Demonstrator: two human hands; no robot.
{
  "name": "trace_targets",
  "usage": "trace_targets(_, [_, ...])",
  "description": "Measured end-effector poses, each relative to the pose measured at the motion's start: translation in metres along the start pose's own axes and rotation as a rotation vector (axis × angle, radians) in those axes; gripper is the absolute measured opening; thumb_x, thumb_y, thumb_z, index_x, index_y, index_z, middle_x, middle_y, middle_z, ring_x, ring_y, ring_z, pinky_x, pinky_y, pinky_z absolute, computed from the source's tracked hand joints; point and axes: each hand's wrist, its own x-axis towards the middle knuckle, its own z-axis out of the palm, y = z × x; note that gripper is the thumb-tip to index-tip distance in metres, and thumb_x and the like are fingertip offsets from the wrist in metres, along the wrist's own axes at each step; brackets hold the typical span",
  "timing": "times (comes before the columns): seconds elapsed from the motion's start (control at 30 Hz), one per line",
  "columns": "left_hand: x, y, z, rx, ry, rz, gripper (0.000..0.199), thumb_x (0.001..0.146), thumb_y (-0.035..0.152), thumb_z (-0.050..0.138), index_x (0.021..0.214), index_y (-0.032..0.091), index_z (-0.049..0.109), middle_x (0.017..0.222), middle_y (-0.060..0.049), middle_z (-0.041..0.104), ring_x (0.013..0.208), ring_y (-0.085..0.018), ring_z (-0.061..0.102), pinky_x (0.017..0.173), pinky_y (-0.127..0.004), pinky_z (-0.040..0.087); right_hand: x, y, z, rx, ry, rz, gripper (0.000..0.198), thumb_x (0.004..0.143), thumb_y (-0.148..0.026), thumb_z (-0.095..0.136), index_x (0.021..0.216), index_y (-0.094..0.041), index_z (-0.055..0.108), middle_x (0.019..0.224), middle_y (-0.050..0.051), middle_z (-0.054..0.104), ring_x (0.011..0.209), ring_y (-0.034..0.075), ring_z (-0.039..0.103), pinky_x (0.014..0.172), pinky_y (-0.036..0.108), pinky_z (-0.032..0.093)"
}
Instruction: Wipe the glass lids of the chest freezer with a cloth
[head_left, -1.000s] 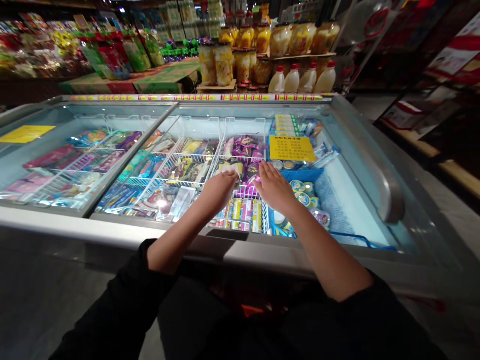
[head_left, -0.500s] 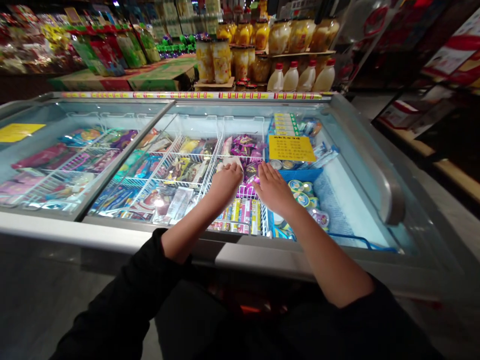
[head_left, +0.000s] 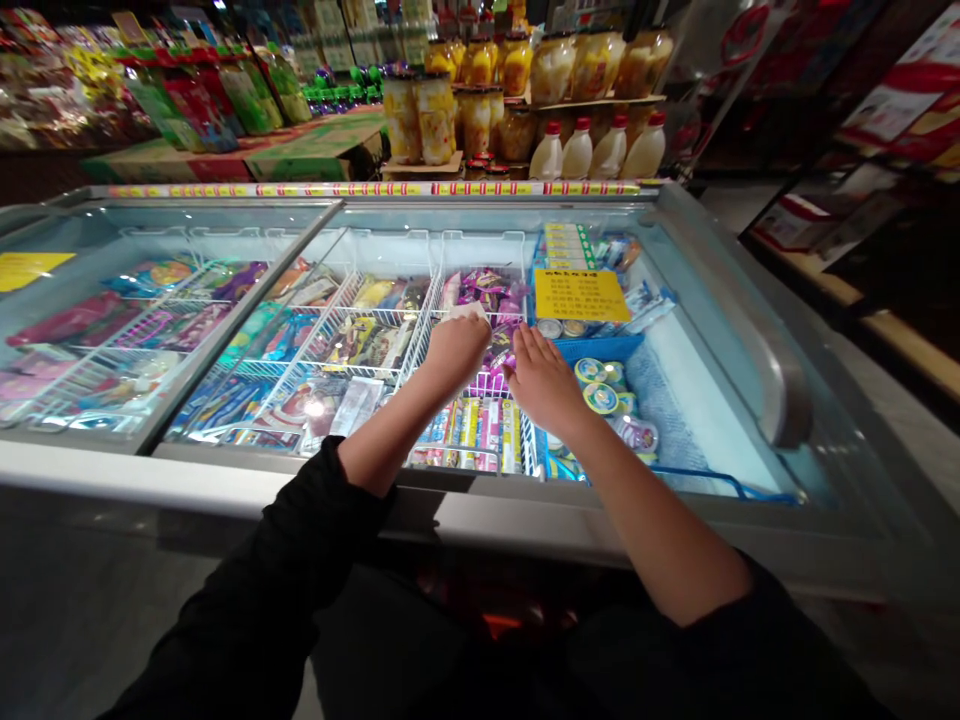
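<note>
My left hand (head_left: 459, 350) is closed over a thin white cloth or tissue (head_left: 466, 311), whose pale edge shows beyond the knuckles. It is above the glass lid of a chest freezer, over a white wire basket of purple packets (head_left: 487, 285). Just to its right, my right hand (head_left: 546, 380) lies flat with its fingers stretched out and appears to rest on the glass. Below the hands, colourful wrapped bars (head_left: 472, 425) stand in the front part of the basket. A yellow sign (head_left: 581, 296) is beyond my right hand.
A metal divider (head_left: 247, 310) crosses the freezer top on the left. At the right, a curved grey handle (head_left: 784, 400) rises from the frame. Behind stand glass jars (head_left: 555, 70) and white bottles with red caps (head_left: 577, 150). Round tubs (head_left: 600, 385) lie inside.
My left hand has moved slightly forward and to the right with the white cloth or tissue. The right hand stays nearly in place. The view has shifted a little.
</note>
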Motion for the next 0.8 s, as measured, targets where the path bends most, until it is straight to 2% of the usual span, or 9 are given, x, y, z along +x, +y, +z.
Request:
trace_targets(0.07, [0.003, 0.001, 0.003, -0.049, -0.020, 0.074, 0.029, 0.103, 0.009, 0.049, 0.117, 0.011, 0.074, 0.115, -0.020, 0.078, 0.104, -0.033, 0.077, 0.086, -0.045, 0.060, 0.000, -0.003, 0.001, 0.010, 0.014, 0.010, 0.070, 0.105, -0.030, 0.035, 0.167, 0.002, 0.027, 0.177, 0.019, 0.023, 0.166, 0.033, 0.018, 0.137, 0.050, 0.015])
trace_targets(0.2, [0.029, -0.012, 0.018, -0.229, 0.053, 0.289, 0.029, 0.107, 0.017, 0.049, 0.126, 0.021, 0.070, 0.144, -0.010, 0.069, 0.130, -0.025, 0.066, 0.104, -0.038, 0.055, -0.001, -0.004, 0.000, 0.019, 0.027, -0.002, 0.070, 0.104, -0.028, 0.036, 0.167, 0.002, 0.028, 0.177, 0.020, 0.025, 0.165, 0.033, 0.020, 0.136, 0.051, 0.016])
trace_targets(0.27, [0.041, -0.020, 0.021, -0.232, 0.083, 0.222, 0.029, 0.109, 0.018, 0.046, 0.126, 0.021, 0.069, 0.146, -0.009, 0.068, 0.134, -0.024, 0.063, 0.105, -0.036, 0.054, -0.002, -0.003, -0.002, 0.012, 0.014, -0.005, 0.070, 0.105, -0.030, 0.034, 0.166, 0.004, 0.029, 0.176, 0.020, 0.025, 0.165, 0.032, 0.021, 0.136, 0.050, 0.017])
trace_targets(0.37, [0.041, -0.025, 0.018, -0.148, 0.078, 0.035, 0.030, 0.110, 0.017, 0.042, 0.120, 0.016, 0.070, 0.135, -0.014, 0.073, 0.122, -0.028, 0.069, 0.096, -0.039, 0.058, -0.003, -0.001, -0.005, 0.002, 0.006, -0.020, 0.070, 0.106, -0.033, 0.033, 0.165, 0.004, 0.030, 0.176, 0.020, 0.025, 0.165, 0.031, 0.022, 0.136, 0.047, 0.018])
trace_targets(0.43, [0.033, -0.023, 0.014, -0.097, 0.056, -0.003, 0.030, 0.108, 0.014, 0.043, 0.118, 0.013, 0.071, 0.129, -0.018, 0.074, 0.114, -0.030, 0.072, 0.091, -0.041, 0.059, -0.004, 0.001, -0.006, -0.001, 0.010, -0.028, 0.070, 0.107, -0.034, 0.034, 0.166, 0.003, 0.031, 0.176, 0.019, 0.027, 0.165, 0.030, 0.022, 0.136, 0.047, 0.018])
trace_targets(0.53, [0.023, -0.020, 0.015, -0.116, 0.010, 0.127, 0.031, 0.106, 0.013, 0.047, 0.126, 0.011, 0.070, 0.138, -0.019, 0.071, 0.120, -0.031, 0.072, 0.097, -0.043, 0.060, -0.001, 0.002, -0.007, -0.012, -0.004, -0.023, 0.070, 0.105, -0.033, 0.039, 0.166, 0.000, 0.033, 0.174, 0.019, 0.031, 0.164, 0.029, 0.025, 0.136, 0.046, 0.020])
trace_targets(0.6, [0.027, -0.021, 0.020, -0.189, 0.005, 0.274, 0.034, 0.106, 0.014, 0.050, 0.137, 0.015, 0.066, 0.153, -0.014, 0.063, 0.137, -0.028, 0.064, 0.113, -0.041, 0.053, 0.002, 0.003, -0.009, -0.027, -0.006, -0.024, 0.069, 0.104, -0.030, 0.039, 0.165, 0.000, 0.034, 0.174, 0.020, 0.033, 0.163, 0.029, 0.028, 0.136, 0.045, 0.022])
trace_targets(0.67, [0.037, -0.026, 0.026, -0.254, 0.020, 0.346, 0.040, 0.107, 0.013, 0.051, 0.144, 0.018, 0.062, 0.162, -0.008, 0.056, 0.150, -0.023, 0.052, 0.124, -0.037, 0.043, 0.008, 0.006, -0.013, -0.044, 0.005, -0.028, 0.067, 0.103, -0.028, 0.036, 0.165, 0.000, 0.035, 0.173, 0.020, 0.033, 0.163, 0.028, 0.030, 0.135, 0.045, 0.023])
trace_targets(0.8, [0.054, -0.033, 0.032, -0.265, 0.092, 0.185, 0.037, 0.109, 0.014, 0.047, 0.142, 0.016, 0.064, 0.159, -0.011, 0.058, 0.148, -0.024, 0.054, 0.123, -0.039, 0.045, 0.031, 0.013, -0.027, -0.075, -0.023, 0.002, 0.068, 0.104, -0.030, 0.036, 0.165, 0.000, 0.034, 0.175, 0.019, 0.031, 0.164, 0.029, 0.027, 0.135, 0.045, 0.021])
